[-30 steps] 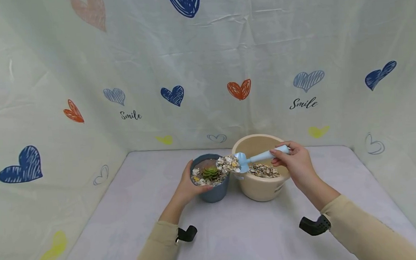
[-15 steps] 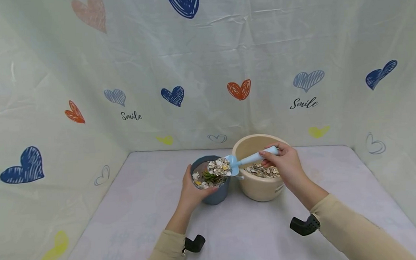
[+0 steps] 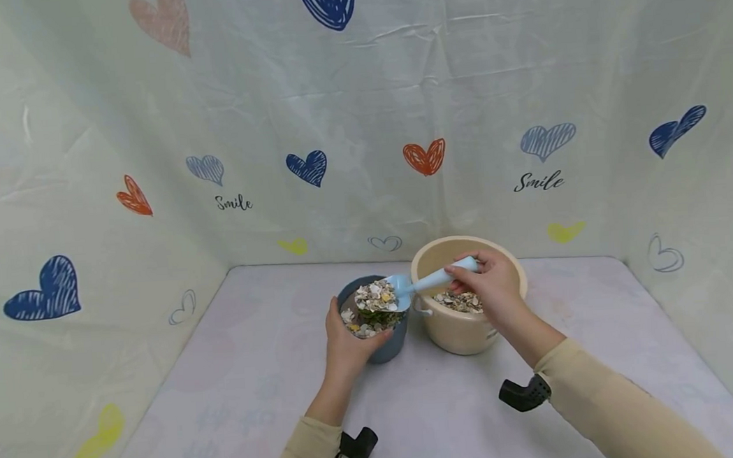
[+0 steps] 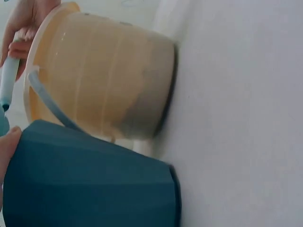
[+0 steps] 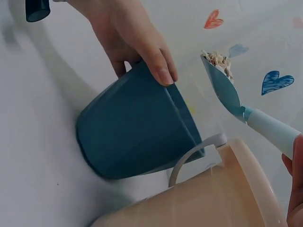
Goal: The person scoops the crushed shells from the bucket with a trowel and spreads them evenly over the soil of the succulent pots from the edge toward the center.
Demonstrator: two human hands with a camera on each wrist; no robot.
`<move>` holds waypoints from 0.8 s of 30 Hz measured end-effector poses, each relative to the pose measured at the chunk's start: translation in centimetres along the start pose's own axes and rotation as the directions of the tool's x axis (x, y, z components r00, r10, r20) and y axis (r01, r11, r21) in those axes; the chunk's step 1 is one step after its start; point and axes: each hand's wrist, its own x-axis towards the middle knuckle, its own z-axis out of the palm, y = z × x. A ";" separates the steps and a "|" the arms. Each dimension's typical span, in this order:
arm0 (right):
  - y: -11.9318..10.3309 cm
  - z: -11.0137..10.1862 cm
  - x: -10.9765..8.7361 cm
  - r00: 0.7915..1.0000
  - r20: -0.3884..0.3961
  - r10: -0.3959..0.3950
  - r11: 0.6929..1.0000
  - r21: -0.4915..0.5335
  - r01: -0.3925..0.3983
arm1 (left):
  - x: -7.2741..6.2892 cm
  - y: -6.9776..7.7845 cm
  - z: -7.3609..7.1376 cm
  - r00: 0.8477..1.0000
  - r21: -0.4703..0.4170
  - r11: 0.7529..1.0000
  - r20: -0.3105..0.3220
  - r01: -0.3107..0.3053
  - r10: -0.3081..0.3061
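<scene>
My left hand [image 3: 349, 349] holds a blue-grey flower pot [image 3: 394, 345] at its left side, thumb along the near rim. Inside the pot is a green succulent [image 3: 377, 319] with pale stone chips around it. My right hand [image 3: 496, 287] grips the handle of a light blue trowel [image 3: 432, 279]. Its scoop carries a heap of stone chips [image 3: 375, 296] over the pot, partly covering the succulent from above. In the right wrist view, the loaded trowel [image 5: 270, 127] is higher than the pot's rim, and the pot [image 5: 132, 123] stands on the table.
A beige bucket [image 3: 458, 335] with more stone chips [image 3: 459, 302] stands close to the pot's right, below my right hand. Its grey carrying handle [image 5: 189, 156] hangs down on the pot's side. A white cloth covers the table [image 3: 237, 377]; a heart-print curtain [image 3: 359, 103] rises behind.
My right hand has moved the loaded trowel left, from the pot's right rim to over the succulent. The left hand and pot have shifted slightly right and nearer.
</scene>
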 end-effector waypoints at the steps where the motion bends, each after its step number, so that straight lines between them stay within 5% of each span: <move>1: 0.0 0.2 0.1 1.000 0.004 0.006 1.000 0.000 -0.006 | -0.2 0.0 0.0 1.000 0.002 1.000 -0.007 0.000 0.000; 24: 0.3 2.5 2.2 0.993 0.098 0.061 0.998 -0.005 -0.061 | -3.1 -0.2 -0.4 0.999 -0.175 0.985 -0.032 -0.001 -0.004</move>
